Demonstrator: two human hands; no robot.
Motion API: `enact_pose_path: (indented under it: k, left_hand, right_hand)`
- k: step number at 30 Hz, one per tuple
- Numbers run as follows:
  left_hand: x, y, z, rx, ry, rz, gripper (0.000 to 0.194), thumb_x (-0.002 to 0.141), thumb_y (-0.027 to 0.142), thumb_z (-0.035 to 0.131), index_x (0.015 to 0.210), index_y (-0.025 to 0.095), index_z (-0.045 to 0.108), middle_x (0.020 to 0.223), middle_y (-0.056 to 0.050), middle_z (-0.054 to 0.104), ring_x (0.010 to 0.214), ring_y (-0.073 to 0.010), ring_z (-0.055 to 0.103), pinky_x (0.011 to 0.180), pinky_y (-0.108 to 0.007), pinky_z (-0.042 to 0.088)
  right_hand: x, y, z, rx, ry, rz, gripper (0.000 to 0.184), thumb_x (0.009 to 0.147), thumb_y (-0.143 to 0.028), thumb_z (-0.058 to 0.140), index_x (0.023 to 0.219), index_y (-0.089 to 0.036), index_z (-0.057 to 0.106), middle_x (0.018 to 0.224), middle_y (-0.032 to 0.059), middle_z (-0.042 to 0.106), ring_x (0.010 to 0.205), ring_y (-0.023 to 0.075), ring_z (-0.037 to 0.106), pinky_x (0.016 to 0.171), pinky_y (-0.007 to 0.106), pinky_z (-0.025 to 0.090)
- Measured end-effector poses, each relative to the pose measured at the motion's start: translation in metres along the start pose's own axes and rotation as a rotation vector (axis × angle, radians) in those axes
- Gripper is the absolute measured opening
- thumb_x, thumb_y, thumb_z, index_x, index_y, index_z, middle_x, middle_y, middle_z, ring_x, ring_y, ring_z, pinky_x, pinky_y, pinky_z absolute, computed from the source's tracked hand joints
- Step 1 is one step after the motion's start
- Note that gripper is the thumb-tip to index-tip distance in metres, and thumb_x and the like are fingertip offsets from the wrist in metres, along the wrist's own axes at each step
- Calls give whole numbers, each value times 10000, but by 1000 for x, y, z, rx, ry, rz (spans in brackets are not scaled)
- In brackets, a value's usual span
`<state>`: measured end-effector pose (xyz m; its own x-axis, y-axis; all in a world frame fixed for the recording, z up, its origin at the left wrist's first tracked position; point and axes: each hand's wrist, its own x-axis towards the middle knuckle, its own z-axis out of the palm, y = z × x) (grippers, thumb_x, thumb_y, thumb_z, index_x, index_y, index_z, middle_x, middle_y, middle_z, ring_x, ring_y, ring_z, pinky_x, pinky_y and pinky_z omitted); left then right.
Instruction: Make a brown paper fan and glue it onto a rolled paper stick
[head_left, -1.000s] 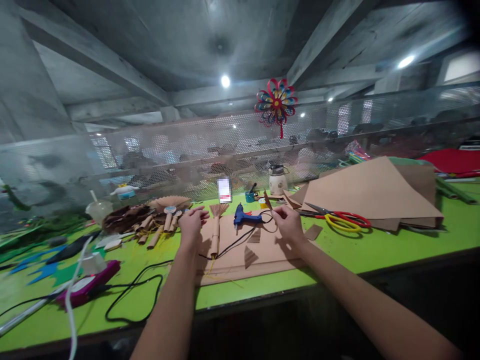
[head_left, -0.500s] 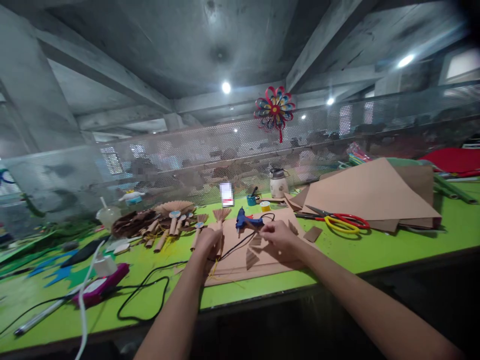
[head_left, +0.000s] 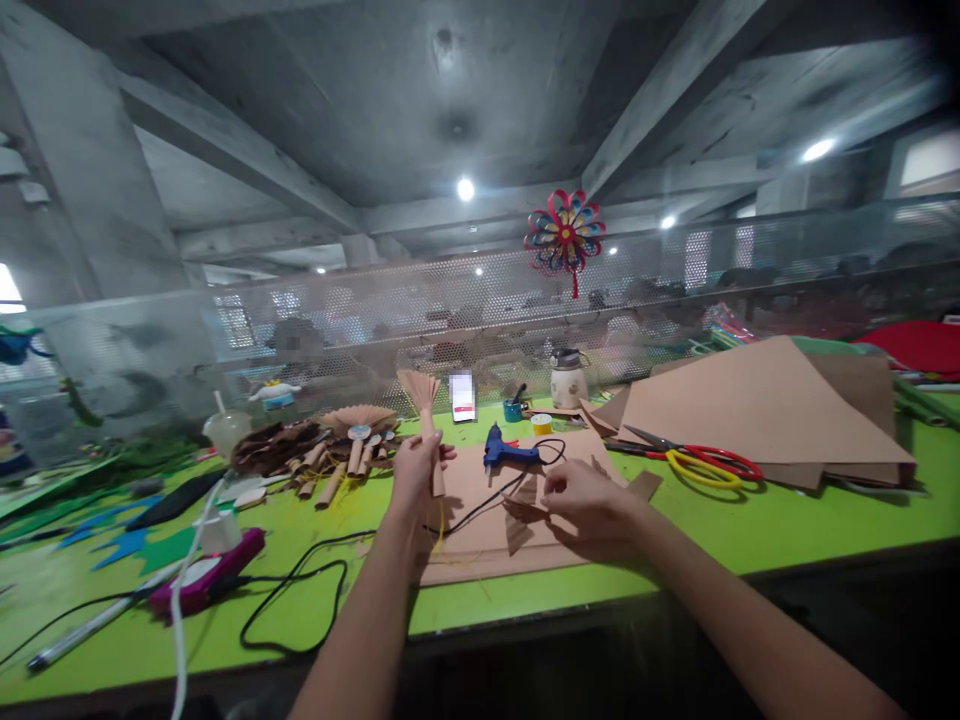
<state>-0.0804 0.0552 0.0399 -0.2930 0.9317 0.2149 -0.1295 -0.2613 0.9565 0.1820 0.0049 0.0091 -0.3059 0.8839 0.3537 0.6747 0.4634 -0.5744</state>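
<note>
My left hand (head_left: 415, 472) is closed round a brown paper tube with a pleated fan top (head_left: 427, 415), held upright above the kraft sheets (head_left: 469, 568). Yellow thread hangs below it. Over the right part of those sheets, my right hand (head_left: 592, 497) pinches the edge of a small pleated brown paper piece (head_left: 525, 511); its fingertips are partly hidden. A second pleated piece (head_left: 519, 537) lies just beneath. Between and beyond my hands rests a blue glue gun (head_left: 511, 451), its black cord crossing the sheets.
Several finished-looking paper tubes (head_left: 330, 487) are heaped on the left. Red and yellow-handled scissors (head_left: 705, 468) lie by large kraft sheets (head_left: 757, 400) on the right. A phone (head_left: 463, 397), yellow roll (head_left: 541, 425) and bottle (head_left: 568, 380) stand behind. A purple power strip (head_left: 210, 575) sits left.
My left hand has raised the fan-topped paper tube off the sheets. The right hand has come down and closed on a pleated paper piece. The view has shifted slightly.
</note>
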Motion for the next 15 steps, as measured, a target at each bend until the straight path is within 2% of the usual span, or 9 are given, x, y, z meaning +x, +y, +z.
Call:
enact_pose_path:
  k: [2,4,7,9,12,15]
  left_hand:
    - [-4,-1,4,-29,-34,-11,222,711,262,702,785,118,551,627,-59,659,543,-124,629,449,-175,419]
    - [-10,-1,8,-48,-66,-20,243,680,284,728,745,105,576,606,-56,653,519,-115,609,442,-176,412]
    - [-21,0,14,-79,-116,-26,292,634,324,758,744,96,612,584,-35,641,492,-93,570,471,-182,424]
    - [-26,4,16,-105,-143,-32,321,614,351,759,754,98,620,576,-25,633,485,-93,554,478,-190,424]
    - [-28,11,12,-166,-165,-31,360,666,400,681,854,95,640,592,-24,635,503,-99,551,488,-194,424]
    - [-25,15,4,-295,-187,-24,394,699,409,630,934,93,631,597,-25,638,520,-101,553,503,-189,422]
  right_hand:
    - [15,-6,-7,-113,95,26,243,772,-273,522,588,-165,639,574,29,614,529,146,519,476,241,307]
    - [37,-15,-10,-188,137,22,280,820,-261,463,657,-154,664,654,55,640,612,172,558,539,256,350]
    - [70,-30,0,-281,109,-38,180,788,-234,550,848,-159,703,946,98,675,907,228,583,731,273,405]
    - [84,-36,15,-330,68,-41,172,709,-208,654,857,-134,704,1002,144,660,1026,282,545,809,301,405]
    - [90,-40,37,-347,33,-18,154,649,-192,734,778,-120,692,911,159,661,973,301,562,787,327,424]
    - [88,-37,45,-305,55,-42,169,766,-291,693,839,-140,672,916,112,653,900,236,583,784,335,444]
